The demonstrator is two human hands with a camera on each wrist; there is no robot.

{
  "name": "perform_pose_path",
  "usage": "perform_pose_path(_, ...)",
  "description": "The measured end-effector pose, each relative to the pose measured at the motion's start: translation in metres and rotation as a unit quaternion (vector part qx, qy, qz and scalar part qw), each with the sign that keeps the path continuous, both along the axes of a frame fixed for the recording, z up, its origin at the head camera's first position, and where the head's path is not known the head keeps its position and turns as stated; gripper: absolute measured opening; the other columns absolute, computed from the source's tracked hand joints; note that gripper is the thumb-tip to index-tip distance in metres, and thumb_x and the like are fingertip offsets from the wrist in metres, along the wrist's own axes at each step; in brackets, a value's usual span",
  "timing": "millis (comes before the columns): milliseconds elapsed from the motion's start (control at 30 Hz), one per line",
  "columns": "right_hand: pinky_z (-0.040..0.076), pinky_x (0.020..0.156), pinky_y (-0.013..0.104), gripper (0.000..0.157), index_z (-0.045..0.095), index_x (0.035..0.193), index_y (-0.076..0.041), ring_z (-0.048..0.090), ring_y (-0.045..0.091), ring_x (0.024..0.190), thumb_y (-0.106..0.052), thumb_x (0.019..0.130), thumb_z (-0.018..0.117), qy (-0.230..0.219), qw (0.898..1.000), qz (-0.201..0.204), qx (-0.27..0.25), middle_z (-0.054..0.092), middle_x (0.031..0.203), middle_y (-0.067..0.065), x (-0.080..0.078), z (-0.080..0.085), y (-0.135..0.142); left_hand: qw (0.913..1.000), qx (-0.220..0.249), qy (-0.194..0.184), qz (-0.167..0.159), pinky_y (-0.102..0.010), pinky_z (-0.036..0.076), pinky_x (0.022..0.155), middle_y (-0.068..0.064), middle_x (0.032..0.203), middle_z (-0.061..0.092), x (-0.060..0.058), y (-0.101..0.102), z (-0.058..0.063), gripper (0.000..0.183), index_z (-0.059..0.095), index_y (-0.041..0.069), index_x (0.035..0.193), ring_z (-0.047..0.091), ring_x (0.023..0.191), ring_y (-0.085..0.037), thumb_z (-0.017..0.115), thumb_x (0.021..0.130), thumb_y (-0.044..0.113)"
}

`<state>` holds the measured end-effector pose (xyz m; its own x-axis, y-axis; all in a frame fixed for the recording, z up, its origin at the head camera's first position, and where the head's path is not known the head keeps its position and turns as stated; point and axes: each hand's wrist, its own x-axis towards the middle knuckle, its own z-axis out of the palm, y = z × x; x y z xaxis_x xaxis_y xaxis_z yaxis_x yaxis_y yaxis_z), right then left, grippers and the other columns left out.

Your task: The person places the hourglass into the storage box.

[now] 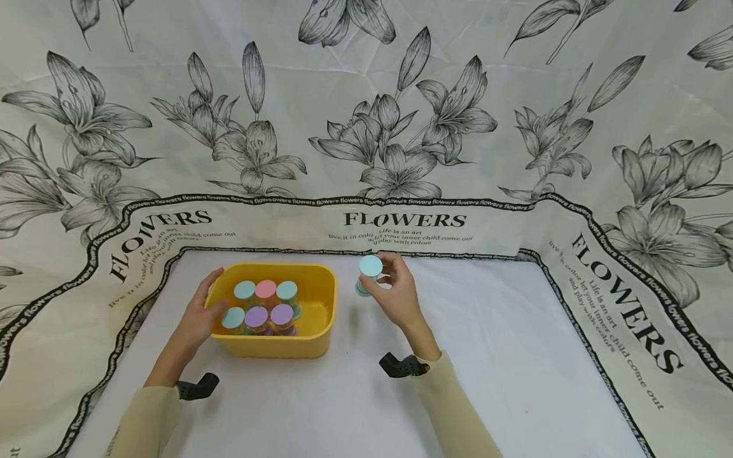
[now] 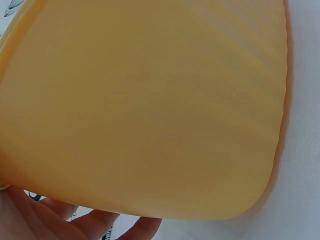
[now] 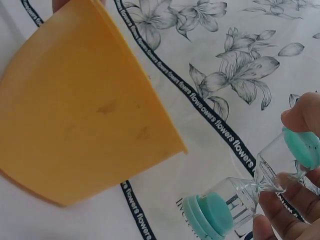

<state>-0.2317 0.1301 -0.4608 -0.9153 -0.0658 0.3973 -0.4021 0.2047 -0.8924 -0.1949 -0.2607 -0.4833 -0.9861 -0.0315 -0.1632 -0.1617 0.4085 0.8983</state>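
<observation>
In the head view my right hand (image 1: 399, 298) holds a sand timer (image 1: 370, 266) with teal caps, above the table just right of a yellow bin (image 1: 275, 347). The right wrist view shows its clear glass bulbs (image 3: 270, 156) and narrow waist, with the thumb near one teal end and fingertips around the middle. My left hand (image 1: 199, 316) grips the bin's left wall at the rim, the thumb reaching over the inside. Several sand timers stand upright in the bin: teal-capped (image 1: 287, 291), pink-capped (image 1: 266, 289) and purple-capped (image 1: 256, 317) ones.
A white cloth (image 1: 355, 407) covers the table under the bin. Behind and at both sides rises a flower-printed curtain (image 1: 401, 219) with a dark lettered border. Black wrist mounts (image 1: 197, 387) sit at both sleeves.
</observation>
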Motion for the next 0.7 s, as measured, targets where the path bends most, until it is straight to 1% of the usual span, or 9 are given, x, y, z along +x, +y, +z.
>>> perform_pose_path(133,0.055,0.088,0.046,0.045,0.057,0.128,-0.005,0.062,0.02,0.103,-0.012,0.089,0.078,0.015,1.0,0.016,-0.001,0.064,0.121,0.011,-0.004,0.014,-0.011,1.0,0.001,0.001,-0.001,-0.076,0.015,0.119,-0.015,0.174,0.0,0.001,0.0,0.0,0.073,0.004,0.034,0.167,0.006,0.156,-0.052,0.044,0.109,0.015)
perform_pose_path(400,0.055,0.087,0.048,0.045,0.057,0.128,-0.003,0.061,0.017,0.101,-0.009,0.088,0.077,0.043,0.998,0.042,-0.021,0.064,0.119,0.013,-0.007,0.033,-0.033,1.0,0.0,0.001,0.001,-0.078,0.014,0.118,-0.016,0.174,0.002,0.0,0.001,0.002,0.073,0.005,0.033,0.167,0.008,0.155,-0.052,0.044,0.107,0.015)
perform_pose_path(500,0.055,0.086,0.043,0.045,0.057,0.128,-0.003,0.061,0.015,0.1,-0.009,0.088,0.077,0.05,0.997,0.052,-0.024,0.065,0.119,0.013,-0.007,0.039,-0.04,1.0,-0.001,0.001,0.001,-0.078,0.015,0.118,-0.016,0.174,0.002,0.0,0.001,0.002,0.074,0.005,0.033,0.167,0.009,0.155,-0.052,0.044,0.107,0.015)
perform_pose_path(700,0.053,0.084,0.033,0.044,0.056,0.129,-0.001,0.062,0.015,0.1,-0.008,0.091,0.075,0.048,0.995,0.08,-0.033,0.064,0.12,0.016,-0.013,0.043,-0.055,1.0,0.001,0.002,0.0,-0.077,0.016,0.118,-0.016,0.174,0.004,0.0,0.0,0.001,0.074,0.004,0.033,0.167,0.012,0.155,-0.052,0.044,0.107,0.014)
